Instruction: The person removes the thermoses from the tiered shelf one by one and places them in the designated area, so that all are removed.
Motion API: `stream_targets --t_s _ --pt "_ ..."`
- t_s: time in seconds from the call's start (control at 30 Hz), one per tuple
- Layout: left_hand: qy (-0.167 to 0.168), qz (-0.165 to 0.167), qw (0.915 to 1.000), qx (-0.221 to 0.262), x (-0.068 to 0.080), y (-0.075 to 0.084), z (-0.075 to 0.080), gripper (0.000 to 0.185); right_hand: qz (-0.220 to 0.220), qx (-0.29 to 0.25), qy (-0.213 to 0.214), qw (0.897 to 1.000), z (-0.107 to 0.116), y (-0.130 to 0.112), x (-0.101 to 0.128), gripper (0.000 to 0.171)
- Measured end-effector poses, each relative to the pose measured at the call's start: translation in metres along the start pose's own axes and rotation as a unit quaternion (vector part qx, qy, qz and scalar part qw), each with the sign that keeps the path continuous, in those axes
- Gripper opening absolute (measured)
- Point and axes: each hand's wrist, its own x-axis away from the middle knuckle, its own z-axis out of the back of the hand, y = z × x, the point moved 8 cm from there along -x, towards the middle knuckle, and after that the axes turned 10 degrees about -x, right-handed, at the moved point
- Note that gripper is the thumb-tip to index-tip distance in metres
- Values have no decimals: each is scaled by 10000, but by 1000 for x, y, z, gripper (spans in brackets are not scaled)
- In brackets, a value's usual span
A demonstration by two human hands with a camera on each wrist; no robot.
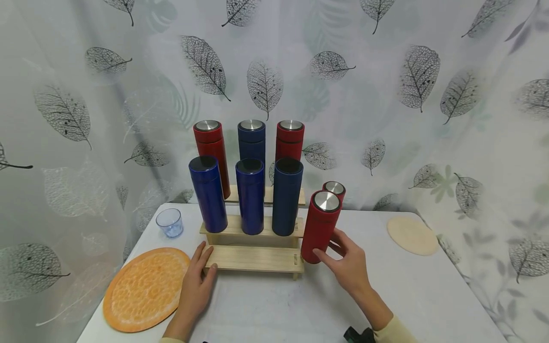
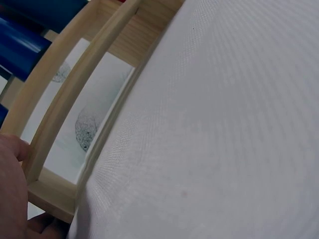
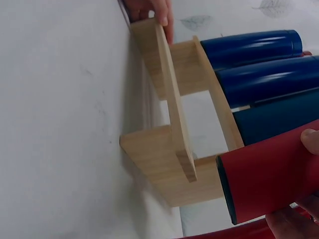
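Note:
My right hand (image 1: 349,264) grips a red thermos (image 1: 319,228) with a silver lid, held near the right end of a three-step wooden rack (image 1: 253,259). In the right wrist view the thermos (image 3: 271,174) is tilted, its dark base clear of the lowest step. My left hand (image 1: 197,283) holds the left end of that step, thumb on its front edge; in the left wrist view only part of the hand (image 2: 12,184) shows. Three blue thermoses (image 1: 250,200) stand on the middle step. Behind them, on the top step, are two red thermoses (image 1: 218,152) and a blue one (image 1: 251,143).
Another red thermos (image 1: 339,190) stands behind the held one, mostly hidden. A clear blue glass (image 1: 169,223) is at the back left. An orange round mat (image 1: 146,290) lies beside my left arm. A pale round disc (image 1: 412,235) lies at the right on the white table (image 1: 411,295).

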Motion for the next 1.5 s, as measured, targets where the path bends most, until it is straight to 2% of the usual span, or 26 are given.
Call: stream_targets --t_s 0.47,0.77,1.07,1.5 --pt "8 -10 10000 -7 -1 1 0 49 -218 478 342 9980 41 10 -4 69" --pt "-45 22 10000 -4 -1 -1 0 50 -404 521 481 9967 64 22 -8 65" --pt "119 -56 9999 32 0 3 3 48 -558 471 700 9949 80 39 -13 61" --pt "53 31 9999 84 0 -1 1 49 -942 665 888 9894 96 63 -19 63"
